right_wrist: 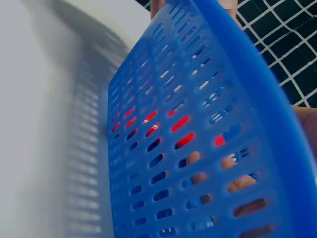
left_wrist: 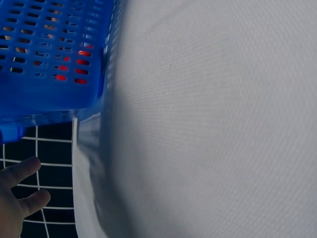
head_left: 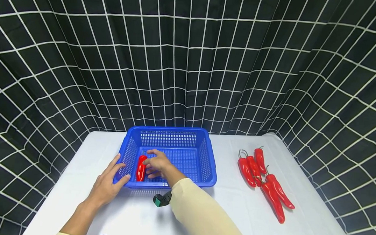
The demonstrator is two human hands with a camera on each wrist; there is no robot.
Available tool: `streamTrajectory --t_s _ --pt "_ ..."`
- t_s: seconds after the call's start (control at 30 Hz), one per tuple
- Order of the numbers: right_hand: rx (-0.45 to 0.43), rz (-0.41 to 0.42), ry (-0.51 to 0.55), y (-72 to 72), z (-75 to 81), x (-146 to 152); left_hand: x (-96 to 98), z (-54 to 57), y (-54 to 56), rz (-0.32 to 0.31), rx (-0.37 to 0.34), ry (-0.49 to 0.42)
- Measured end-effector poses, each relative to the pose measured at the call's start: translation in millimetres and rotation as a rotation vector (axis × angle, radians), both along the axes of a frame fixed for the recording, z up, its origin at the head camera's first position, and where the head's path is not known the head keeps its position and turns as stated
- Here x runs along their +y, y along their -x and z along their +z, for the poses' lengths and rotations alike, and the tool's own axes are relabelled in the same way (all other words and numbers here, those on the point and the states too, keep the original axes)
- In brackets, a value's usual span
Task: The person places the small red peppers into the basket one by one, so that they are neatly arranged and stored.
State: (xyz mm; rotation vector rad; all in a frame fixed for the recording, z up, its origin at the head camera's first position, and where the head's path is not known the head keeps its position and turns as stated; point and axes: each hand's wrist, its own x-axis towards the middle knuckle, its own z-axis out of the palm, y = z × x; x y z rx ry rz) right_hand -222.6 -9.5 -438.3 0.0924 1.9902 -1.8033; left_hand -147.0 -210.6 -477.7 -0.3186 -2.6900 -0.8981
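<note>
A red chili pepper (head_left: 141, 168) lies lengthwise along the left side inside a blue plastic basket (head_left: 212, 160). My right hand (head_left: 158, 164) reaches over the front rim into the basket, just right of the pepper. Its fingers are loosely bent, and a fingertip is at the pepper's edge; whether it touches cannot be told. My left hand (head_left: 106, 184) rests at the basket's left front corner with fingers spread by the rim. The left wrist view shows two spread fingers of the left hand (left_wrist: 20, 186). Red patches show through the basket's slots in both wrist views.
Several more red chili peppers (head_left: 272, 198) lie in a loose group on the white tablecloth (head_left: 234, 217), right of the basket. A dark curtain with a white grid (head_left: 190, 68) hangs behind and at both sides. A dark wrist device (head_left: 161, 199) hangs below my right wrist.
</note>
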Motion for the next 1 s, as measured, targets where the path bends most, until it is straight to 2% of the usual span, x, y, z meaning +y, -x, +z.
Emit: streamTrajectory --t_s 0.27,0.53,1.0 --pt "0.011 0.008 0.102 -0.8 7.7 12 0.5 -0.8 1.2 0.007 -0.004 -0.003" --pt "0.069 0.042 0.215 -4.1 18.6 38 2.2 -1.6 0.0 0.004 -0.014 -0.015" --pt "0.136 0.085 0.284 -24.4 38.5 65 1.5 -0.5 -1.8 0.002 0.000 -0.021"
